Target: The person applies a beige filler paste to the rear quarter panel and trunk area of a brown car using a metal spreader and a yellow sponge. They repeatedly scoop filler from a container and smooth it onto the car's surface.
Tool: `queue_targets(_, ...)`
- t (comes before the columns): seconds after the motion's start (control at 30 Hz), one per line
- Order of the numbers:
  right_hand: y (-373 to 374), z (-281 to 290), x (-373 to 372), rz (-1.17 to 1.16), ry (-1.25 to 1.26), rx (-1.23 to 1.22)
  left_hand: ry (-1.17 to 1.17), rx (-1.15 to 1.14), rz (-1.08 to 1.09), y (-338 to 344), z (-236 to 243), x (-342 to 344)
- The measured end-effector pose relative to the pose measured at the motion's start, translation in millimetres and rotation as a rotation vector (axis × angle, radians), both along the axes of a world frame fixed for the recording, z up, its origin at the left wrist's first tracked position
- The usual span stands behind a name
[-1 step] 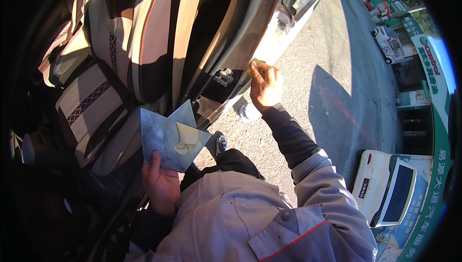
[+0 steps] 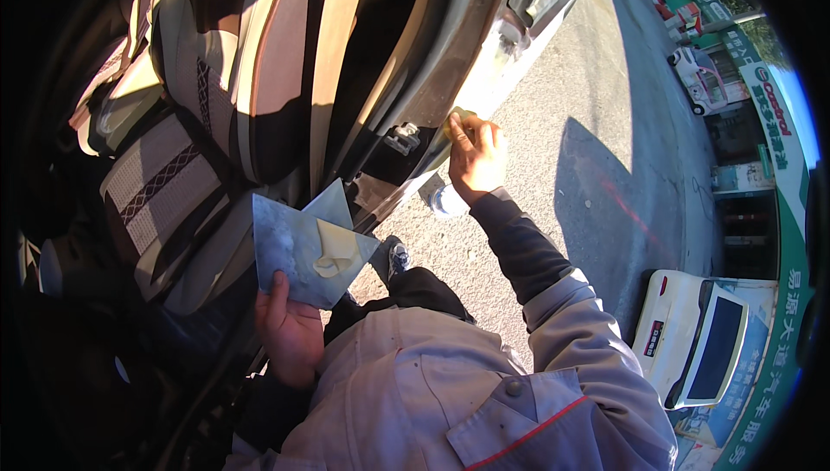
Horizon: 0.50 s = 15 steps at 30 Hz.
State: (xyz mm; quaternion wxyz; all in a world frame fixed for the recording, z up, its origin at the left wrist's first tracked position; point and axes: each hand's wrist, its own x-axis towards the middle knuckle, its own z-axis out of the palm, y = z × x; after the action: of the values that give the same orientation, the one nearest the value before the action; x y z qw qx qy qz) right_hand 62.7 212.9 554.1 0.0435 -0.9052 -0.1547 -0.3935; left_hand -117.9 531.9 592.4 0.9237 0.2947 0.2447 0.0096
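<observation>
My left hand grips the lower edge of a flat grey mixing plate, thumb on top. A dollop of pale yellow putty lies folded on the plate's right part. My right hand is closed, its fingers pinching a small yellowish spreader mostly hidden by them. The spreader is at the sunlit car body, beside the open doorway; glare hides whether it touches. A metal door latch striker sits on the door frame just left of that hand.
Patterned car seats fill the left side. A white-and-blue container stands on the concrete ground below my right hand. My shoe is near the sill. Farther right are a parked white car and a green-signed building.
</observation>
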Motion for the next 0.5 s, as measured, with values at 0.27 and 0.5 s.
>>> queue_targets(0.27,2,-33,-15,-0.005,0.106,0.017,0.007,0.009,-0.007,0,1,-3)
queue_targets(0.5,3,-57,-32,0.040,0.286,0.057,-0.001,0.019,-0.010,-1,-1,-8)
